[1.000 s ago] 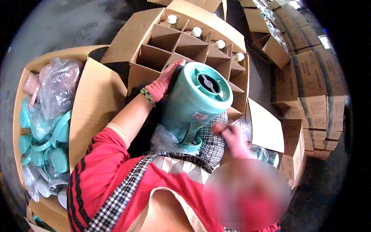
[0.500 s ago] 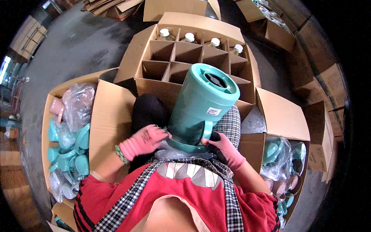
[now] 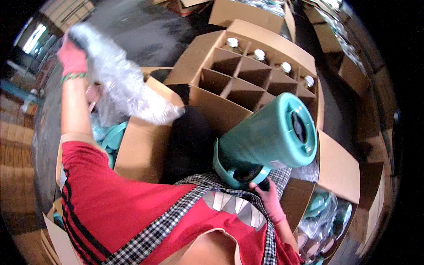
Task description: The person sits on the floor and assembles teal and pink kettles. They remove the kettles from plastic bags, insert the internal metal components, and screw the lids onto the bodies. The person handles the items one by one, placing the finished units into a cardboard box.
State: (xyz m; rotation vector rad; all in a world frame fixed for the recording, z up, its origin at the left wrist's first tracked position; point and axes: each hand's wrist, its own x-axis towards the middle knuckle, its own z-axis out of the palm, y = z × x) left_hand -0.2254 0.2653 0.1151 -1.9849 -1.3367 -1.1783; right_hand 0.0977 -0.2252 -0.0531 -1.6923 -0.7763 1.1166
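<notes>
My left hand (image 3: 73, 55), in a pink glove, is raised at the far left with its fingers closed on the top of a clear plastic bag (image 3: 121, 73). The bag hangs stretched down toward my lap. A teal plastic jug (image 3: 258, 132) lies tilted over my lap, its round end with a dark opening facing up and right. My right hand (image 3: 270, 201), also gloved, grips the jug by its handle near my apron. Part of the right-hand fingers is hidden behind the handle.
Ahead stands a divided carton (image 3: 223, 106) with white-capped bottles in its far row. An open box (image 3: 141, 152) of teal parts is at my left. Another box (image 3: 339, 163) at my right holds plastic-wrapped parts. More cartons (image 3: 247, 15) stand farther off.
My left hand has swung up and out to the far left, pulling the plastic bag along. The jug has tipped further over to the right, with my right hand still on its handle.
</notes>
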